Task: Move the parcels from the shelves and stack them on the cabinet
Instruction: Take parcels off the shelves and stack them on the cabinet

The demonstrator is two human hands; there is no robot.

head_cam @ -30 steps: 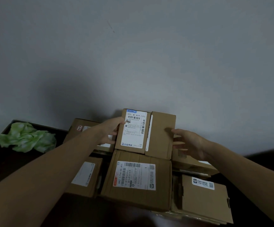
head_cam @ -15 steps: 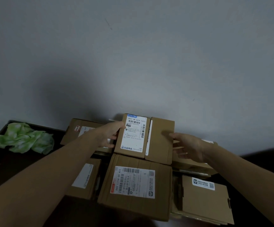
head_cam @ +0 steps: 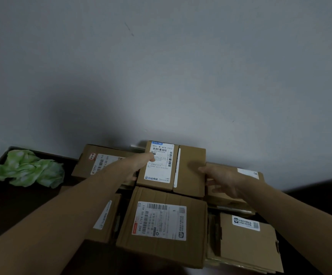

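Nearest me: large parcel [head_cam: 161, 225], brown corrugated card, white shipping label with barcodes and a red strip at its left edge, lying flat on the dark cabinet [head_cam: 12, 211]. Just right of it, a flat parcel [head_cam: 248, 245] with a small white sticker at its far corner. On the left, a left-front parcel [head_cam: 106, 221], partly hidden under my left forearm.

Behind the large parcel: small parcel [head_cam: 189, 171], brown card. A white label covers its left half: blue strip on top, barcodes, blue logo at the near corner. The right half is bare, with a pale strip down the seam. My left hand [head_cam: 139, 165] grips its left side, thumb on the label. My right hand [head_cam: 220, 179] holds its right edge, thumb on top, fingers along the side. Whether it rests on the boxes beneath, I cannot tell.

Further back: back-left parcel [head_cam: 99, 161] with red handwriting, back-right parcel [head_cam: 246, 173] behind my right hand. Far left, crumpled green cloth [head_cam: 26, 169]. Grey wall [head_cam: 161, 76] beyond.
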